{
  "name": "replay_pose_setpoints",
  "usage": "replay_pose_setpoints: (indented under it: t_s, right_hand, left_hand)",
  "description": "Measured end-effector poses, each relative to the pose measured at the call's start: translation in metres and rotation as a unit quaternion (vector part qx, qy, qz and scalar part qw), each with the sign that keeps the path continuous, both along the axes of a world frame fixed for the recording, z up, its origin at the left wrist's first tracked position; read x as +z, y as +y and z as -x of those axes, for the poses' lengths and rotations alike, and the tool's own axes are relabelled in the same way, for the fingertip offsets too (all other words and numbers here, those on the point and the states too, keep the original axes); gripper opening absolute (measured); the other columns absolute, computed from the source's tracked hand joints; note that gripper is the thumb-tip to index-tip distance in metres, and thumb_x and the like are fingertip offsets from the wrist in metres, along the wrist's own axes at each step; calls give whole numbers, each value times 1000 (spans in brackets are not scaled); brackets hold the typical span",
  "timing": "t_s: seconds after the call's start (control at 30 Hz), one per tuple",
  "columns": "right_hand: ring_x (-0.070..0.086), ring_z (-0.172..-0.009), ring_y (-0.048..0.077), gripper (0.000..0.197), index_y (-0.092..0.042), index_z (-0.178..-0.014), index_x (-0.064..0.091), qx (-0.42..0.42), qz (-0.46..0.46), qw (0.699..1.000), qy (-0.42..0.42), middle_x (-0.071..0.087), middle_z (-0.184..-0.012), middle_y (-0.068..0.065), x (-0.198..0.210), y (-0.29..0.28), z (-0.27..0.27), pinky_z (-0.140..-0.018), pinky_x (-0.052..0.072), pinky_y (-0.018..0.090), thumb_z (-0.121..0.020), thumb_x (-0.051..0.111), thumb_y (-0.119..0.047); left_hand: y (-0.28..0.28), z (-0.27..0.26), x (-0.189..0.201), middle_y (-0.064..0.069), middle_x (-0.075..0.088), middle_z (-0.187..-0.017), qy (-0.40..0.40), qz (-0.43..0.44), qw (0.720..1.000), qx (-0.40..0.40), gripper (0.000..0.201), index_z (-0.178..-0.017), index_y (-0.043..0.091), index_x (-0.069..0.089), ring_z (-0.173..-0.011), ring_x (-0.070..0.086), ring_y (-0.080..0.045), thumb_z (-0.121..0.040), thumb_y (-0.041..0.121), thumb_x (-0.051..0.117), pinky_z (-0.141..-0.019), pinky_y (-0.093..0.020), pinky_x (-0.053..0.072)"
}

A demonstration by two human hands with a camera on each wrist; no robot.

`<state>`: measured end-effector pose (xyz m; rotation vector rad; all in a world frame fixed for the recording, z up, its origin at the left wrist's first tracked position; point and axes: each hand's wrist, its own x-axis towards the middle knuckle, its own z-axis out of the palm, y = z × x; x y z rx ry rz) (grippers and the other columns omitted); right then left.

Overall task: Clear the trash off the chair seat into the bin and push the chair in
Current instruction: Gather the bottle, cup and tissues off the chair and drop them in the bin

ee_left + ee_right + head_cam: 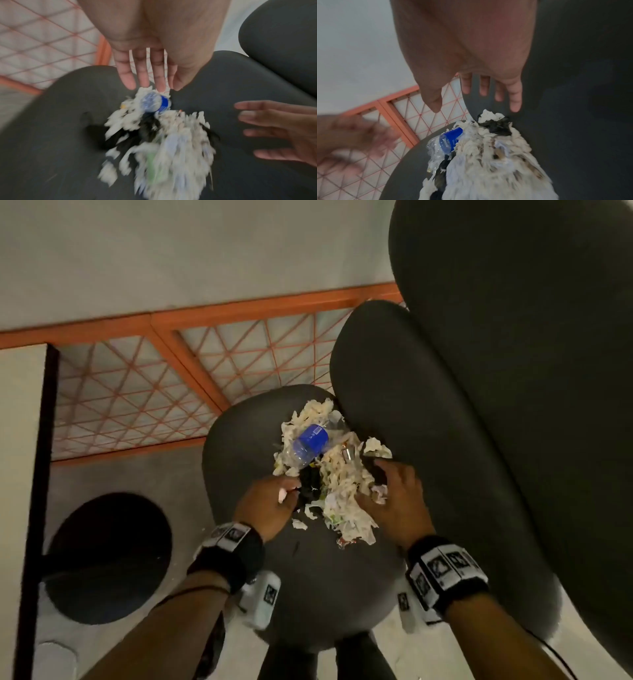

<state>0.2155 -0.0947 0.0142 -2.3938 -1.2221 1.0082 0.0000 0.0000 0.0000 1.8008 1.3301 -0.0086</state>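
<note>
A pile of shredded white paper (pixel 342 487) with black scraps lies on the dark grey chair seat (pixel 236 453). A crushed clear bottle with a blue label (pixel 310 443) tops its far side. My left hand (pixel 284 491) is at the pile's left edge and my right hand (pixel 380 487) at its right edge, the trash between them. In the left wrist view the left hand's fingers (pixel 126 79) are straight over the bottle (pixel 156 103). In the right wrist view the right hand's fingers (pixel 515 100) are spread above the paper (pixel 496 155). Neither hand holds anything.
A round black bin opening (pixel 109 556) sits on the floor left of the seat. The chair's backrest (pixel 428 440) rises right of the pile, with a second dark chair (pixel 531 337) beyond. An orange mesh panel (pixel 137 392) and a white tabletop edge (pixel 20 440) lie left.
</note>
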Motion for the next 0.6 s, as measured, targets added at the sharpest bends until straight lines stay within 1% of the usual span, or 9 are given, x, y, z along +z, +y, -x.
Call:
replay_pose_setpoints:
  t_s: [0.03, 0.1, 0.17, 0.23, 0.3, 0.37, 0.43, 0.5, 0.6]
  right_hand:
    - [28, -135, 31, 79, -30, -144, 31, -3, 5, 1000, -2, 24, -149, 7, -13, 16, -5, -104, 41, 48, -78, 71, -48]
    - [18, -141, 35, 93, -32, -148, 20, -3, 50, 999, -11, 13, -156, 8, -36, 44, -10, -107, 36, 57, -74, 72, -53]
    - [9, -145, 39, 105, -34, -150, 8, 18, 92, 995, -14, 3, -160, 7, -65, 64, -10, -109, 30, 62, -71, 73, -56]
    - [4, -146, 42, 116, -35, -151, -2, 40, 127, 991, -32, -3, -161, 7, -92, 71, -9, -111, 24, 65, -68, 75, -59]
    - [4, -146, 43, 121, -36, -150, -8, 56, 147, 986, -53, -3, -162, 8, -117, 73, -7, -112, 22, 65, -66, 77, -58]
    - [4, -146, 43, 122, -37, -149, -12, 63, 170, 982, -52, -4, -162, 7, -135, 72, -4, -111, 21, 66, -67, 78, -55]
    - [8, -145, 43, 118, -38, -149, -10, 69, 183, 979, -55, -1, -162, 6, -150, 68, -2, -108, 23, 67, -70, 76, -52]
    - [15, -142, 41, 103, -38, -148, 3, 68, 171, 981, -65, 7, -160, 7, -159, 65, -5, -105, 26, 66, -73, 74, -49]
    - [23, -137, 38, 80, -35, -143, 24, 62, 152, 984, -74, 20, -155, 8, -160, 64, -11, -102, 31, 63, -78, 70, -47]
  left_hand:
    - [18, -16, -11, 2, 59, -126, 1, -31, 1000, 0, 27, -119, 29, 62, -113, 56, -19, -94, 29, 55, -96, -36, 46]
    - [52, -46, -31, -3, 49, -138, 42, -48, 998, -8, 37, -127, 27, 57, -124, 48, -27, -90, 28, 60, -102, -41, 43]
    - [86, -73, -53, -4, 29, -152, 98, -17, 995, -22, 61, -140, 30, 42, -137, 31, -36, -85, 32, 67, -110, -47, 34]
    - [112, -91, -83, 0, 7, -161, 142, 27, 989, -38, 87, -147, 39, 24, -145, 14, -42, -76, 39, 75, -114, -55, 29]
    - [134, -103, -119, 1, -10, -162, 174, 59, 982, -53, 109, -148, 45, 11, -146, 10, -46, -66, 40, 83, -112, -60, 30]
    - [142, -108, -151, -2, -17, -162, 190, 83, 976, -67, 126, -149, 45, 2, -147, 10, -45, -58, 37, 89, -111, -60, 31]
    - [137, -108, -176, -5, -16, -162, 215, 84, 969, -83, 132, -150, 43, -3, -147, 10, -44, -56, 35, 90, -112, -60, 30]
    - [126, -105, -190, -6, -8, -161, 239, 41, 967, -84, 125, -150, 42, 0, -142, 21, -48, -60, 39, 87, -110, -60, 33]
    - [116, -99, -195, -10, 23, -150, 197, 16, 979, -46, 110, -148, 33, 15, -127, 45, -42, -62, 37, 82, -103, -51, 44]
